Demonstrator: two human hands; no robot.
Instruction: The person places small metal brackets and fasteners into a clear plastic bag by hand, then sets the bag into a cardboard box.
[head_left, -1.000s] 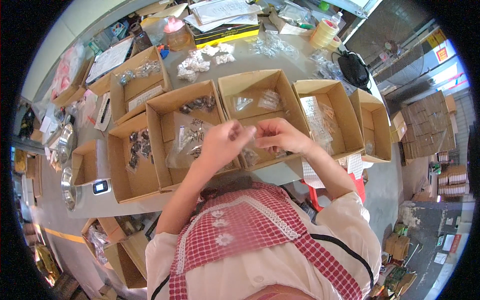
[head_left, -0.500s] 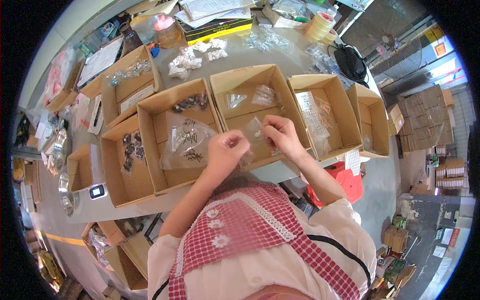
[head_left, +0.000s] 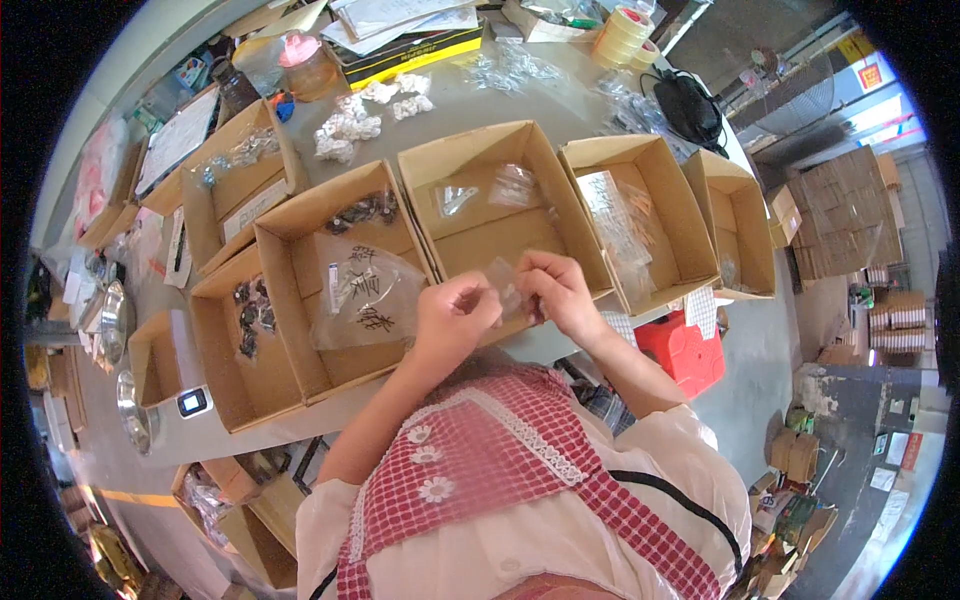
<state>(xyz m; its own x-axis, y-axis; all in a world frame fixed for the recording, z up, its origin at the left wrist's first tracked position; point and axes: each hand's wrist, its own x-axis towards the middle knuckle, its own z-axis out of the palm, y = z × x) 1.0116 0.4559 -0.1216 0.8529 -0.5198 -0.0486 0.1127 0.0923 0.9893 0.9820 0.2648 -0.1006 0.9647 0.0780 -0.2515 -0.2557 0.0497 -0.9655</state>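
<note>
Between my two hands, over the front edge of a cardboard box, is a small clear plastic bag. My left hand is closed, its fingertips at the bag's left side. The right hand pinches the bag from the other side. What lies inside the bag is too small to tell. Small filled clear bags rest at the far end of that box. In the box to the left, a large clear bag with dark handwriting lies near several dark small parts.
More open cardboard boxes line the table, one with orange-brown pieces, another with dark parts. Behind them are white crumpled bundles, a pink-lidded jar, tape rolls and a black bag. A red stool stands to the right.
The small bag and my hands have come nearer the box's front edge, the right hand lower and closer to the left. The view has shifted slightly.
</note>
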